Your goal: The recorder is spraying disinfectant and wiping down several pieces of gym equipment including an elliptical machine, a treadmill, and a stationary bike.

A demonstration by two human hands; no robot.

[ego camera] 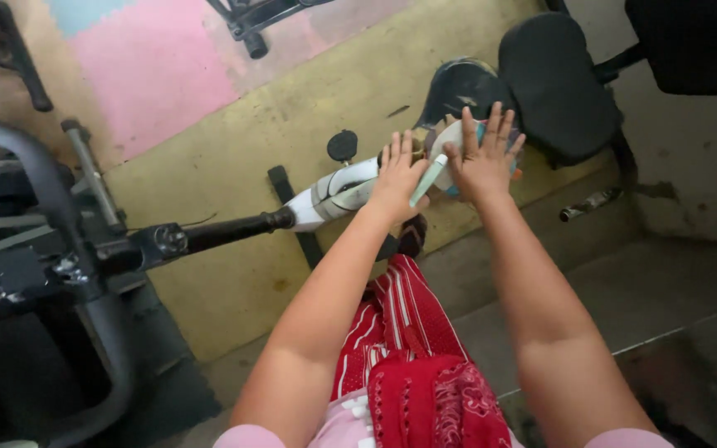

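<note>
My left hand (397, 176) is closed around a thin pale green tube (427, 180), held out in front of me over the white body of an exercise bike (334, 192). My right hand (485, 155) is open with fingers spread, its palm pressed flat on a white and teal cloth-like thing (456, 136) that it mostly hides. Both arms reach forward above my red striped skirt (400, 319).
The bike's black saddle (556, 83) is just right of my hands. Black handlebars and frame (51, 249) fill the left. Yellow, pink and blue floor mats (234, 158) lie under the bike. Grey concrete floor is at lower right.
</note>
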